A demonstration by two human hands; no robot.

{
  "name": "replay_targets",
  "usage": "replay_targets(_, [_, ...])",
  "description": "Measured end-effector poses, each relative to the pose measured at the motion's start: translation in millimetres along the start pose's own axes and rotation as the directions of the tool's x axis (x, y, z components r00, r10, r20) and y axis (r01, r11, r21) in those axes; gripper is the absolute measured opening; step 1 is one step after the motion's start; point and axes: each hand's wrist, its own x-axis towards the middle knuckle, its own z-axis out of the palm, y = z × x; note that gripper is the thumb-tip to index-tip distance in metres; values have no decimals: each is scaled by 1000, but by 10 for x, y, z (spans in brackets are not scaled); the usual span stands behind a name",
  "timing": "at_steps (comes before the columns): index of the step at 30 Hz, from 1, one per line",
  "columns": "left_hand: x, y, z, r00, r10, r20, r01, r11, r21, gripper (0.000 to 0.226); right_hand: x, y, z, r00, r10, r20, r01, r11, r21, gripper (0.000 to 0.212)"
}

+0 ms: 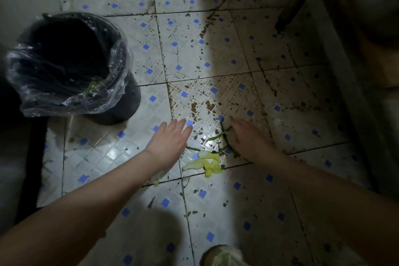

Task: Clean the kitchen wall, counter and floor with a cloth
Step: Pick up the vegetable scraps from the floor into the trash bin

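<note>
The tiled floor (216, 54), white with small blue squares, is spattered with dark brown grime, thickest along the grout near the middle. A black waste bin (126, 103) lined with a clear plastic bag (117, 58) stands on it at the left. The left hand (170, 142) reaches out flat, fingers straight and empty. The right hand (248, 138), in shadow, lies against thin green stems (216, 137); whether it grips them I cannot tell. A pale yellow leaf scrap (207, 163) lies between the wrists

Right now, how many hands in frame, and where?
2. Left hand, fingers straight, just left of the green stems. Right hand at the stems, in shadow and blurred; grip unclear. Nothing suggests another hidden.
</note>
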Motion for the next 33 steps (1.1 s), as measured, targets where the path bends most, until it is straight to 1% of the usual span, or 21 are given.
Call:
replay_targets(2, [-5,-12,28,1000,2,4,-2,1000,-16,51,28,-29,31,999,-37,-5,37,998,42,50])
replay_targets(6, [-20,-41,84,1000,2,8,-1,1000,-30,54,136,-56,135,995,-102,-6,102,995,16,58])
replay_targets(9, [-7,-42,122,1000,-2,8,2,999,-40,55,208,-38,228,994,-112,-6,112,994,-6,60])
replay_targets(13, [-3,-56,172,1000,-1,2,1,999,-36,58,212,-25,309,992,-123,-41,119,989,-92,49])
replay_targets(15, [4,-59,196,1000,-10,-5,9,999,-41,59,196,-14,331,991,-128,-35,124,986,-114,50])
replay_targets(18, [21,-56,198,1000,-6,18,7,1000,-20,64,149,-18,343,992,-120,-36,116,988,-98,47])
replay_targets(21, [43,-58,204,998,-23,60,24,1000,-16,80,62,-34,375,990,-125,-71,121,991,-61,34])
replay_targets(22, [47,-49,202,998,-21,55,22,1000,-18,80,31,-39,380,988,-131,-76,128,991,-42,32])
replay_targets(27, [68,19,169,999,41,-31,-42,998,-41,53,-2,-53,314,993,-114,-23,115,993,15,32])
replay_targets(30, [62,54,140,998,51,-48,-54,997,-48,48,51,-25,222,995,-99,-28,99,995,1,34])
replay_targets(33, [49,63,142,998,56,-36,-57,998,-38,48,101,17,68,998,-41,-38,42,999,17,30])
